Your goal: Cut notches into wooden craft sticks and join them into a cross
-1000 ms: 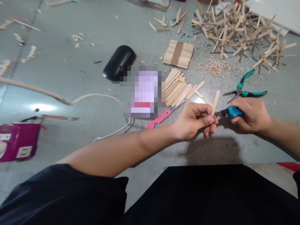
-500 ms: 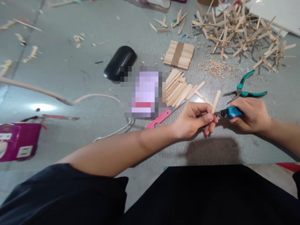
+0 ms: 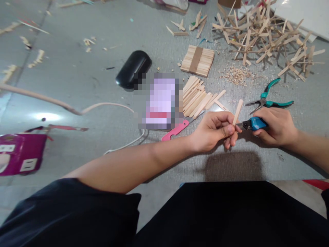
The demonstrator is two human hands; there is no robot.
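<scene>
Between thumb and fingers, my left hand [image 3: 217, 131] pinches a wooden craft stick [image 3: 238, 111] that tilts up and away. My right hand [image 3: 276, 125] is wrapped around a blue utility knife [image 3: 257, 124], its blade pointing left and meeting the stick by my left fingertips. The stick's lower end is hidden by the fingers. Just beyond my right hand lie teal-handled needle-nose pliers [image 3: 262, 101], jaws apart. Loose craft sticks [image 3: 194, 97] lie fanned beyond my left wrist, and a pink-handled knife [image 3: 176, 130] rests beside that forearm.
A banded bundle of sticks [image 3: 197, 61] lies behind the loose ones, near a heap of wood shavings [image 3: 236, 75]. Joined stick pieces [image 3: 264, 34] pile up at the back right. Left of centre are a blurred-out phone [image 3: 160, 103], a black case [image 3: 134, 68] and a purple pack [image 3: 23, 154].
The knife blade has shifted slightly at the stick, with less of it showing beside my left fingers. Both hands keep their grips; the whole view has moved a little.
</scene>
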